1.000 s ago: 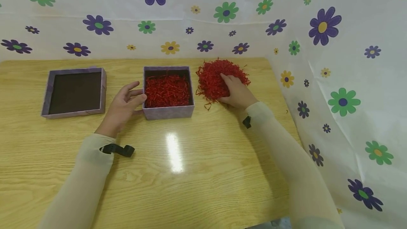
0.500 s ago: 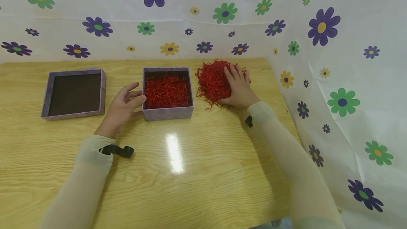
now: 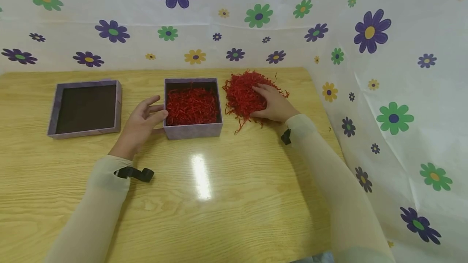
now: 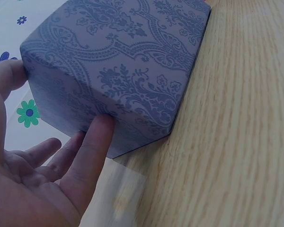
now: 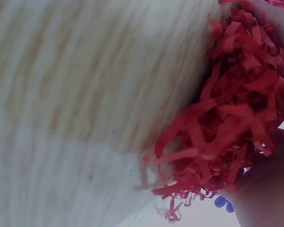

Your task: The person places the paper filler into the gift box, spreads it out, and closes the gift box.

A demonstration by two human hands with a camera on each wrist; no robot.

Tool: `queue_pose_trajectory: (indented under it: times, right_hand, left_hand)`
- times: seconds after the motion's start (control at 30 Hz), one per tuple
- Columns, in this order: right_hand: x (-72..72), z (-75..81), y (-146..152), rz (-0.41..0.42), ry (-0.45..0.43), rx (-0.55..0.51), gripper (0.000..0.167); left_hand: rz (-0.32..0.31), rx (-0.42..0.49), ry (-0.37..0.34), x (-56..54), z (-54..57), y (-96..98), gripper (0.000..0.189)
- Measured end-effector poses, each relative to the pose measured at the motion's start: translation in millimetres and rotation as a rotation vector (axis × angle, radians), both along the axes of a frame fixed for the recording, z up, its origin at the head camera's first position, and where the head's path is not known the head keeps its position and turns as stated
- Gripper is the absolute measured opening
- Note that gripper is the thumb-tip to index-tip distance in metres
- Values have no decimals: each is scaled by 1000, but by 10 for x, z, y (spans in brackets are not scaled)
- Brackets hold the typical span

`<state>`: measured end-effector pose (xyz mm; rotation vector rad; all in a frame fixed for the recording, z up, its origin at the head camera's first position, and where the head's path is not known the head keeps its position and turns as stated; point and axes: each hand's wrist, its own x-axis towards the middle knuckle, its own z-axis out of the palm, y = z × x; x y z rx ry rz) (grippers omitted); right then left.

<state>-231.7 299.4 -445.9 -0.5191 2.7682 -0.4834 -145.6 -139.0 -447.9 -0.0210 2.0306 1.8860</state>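
Observation:
A purple patterned box [image 3: 193, 130], dark inside, stands mid-table with red shredded paper [image 3: 191, 104] filling much of it. My left hand [image 3: 138, 125] is at the box's left side, thumb by the rim. In the left wrist view its fingertips touch the patterned wall [image 4: 146, 56], fingers loosely extended and not wrapped round it. Right of the box lies a loose pile of red shredded paper [image 3: 243, 92]. My right hand [image 3: 276, 104] is in the near right part of that pile, fingers curled round a clump. The right wrist view shows crinkled strips [image 5: 232, 118] between thumb and fingers.
A shallow purple lid [image 3: 87, 108] with a dark inside lies open side up at the left. All stand on a wood-grain table [image 3: 234, 190]. A flowered white sheet [image 3: 256, 39] hangs behind and along the right side. A tiny shred lies near the right table edge.
My right hand's fingers spread over the pile half a second ago and are now drawn in round the paper. Some strips at the pile's near edge shifted toward me. The left hand and box stayed put.

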Motion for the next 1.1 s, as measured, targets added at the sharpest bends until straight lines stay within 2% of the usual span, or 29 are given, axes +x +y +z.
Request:
queue_pose_trajectory:
  times: [0.23, 0.5, 0.8, 1.1]
  right_hand:
    - [25, -3, 8, -3, 10, -41, 83]
    - [38, 29, 17, -16, 57, -74, 63]
    - [73, 176, -9, -42, 66, -110, 53]
    - [108, 350, -9, -38, 134, -137, 47]
  left_hand:
    - [-5, -16, 20, 1, 1, 10, 81]
    - [-2, -1, 11, -9, 6, 32, 81]
    - [5, 1, 3, -21, -5, 16, 81]
    - [24, 27, 0, -9, -12, 7, 80]
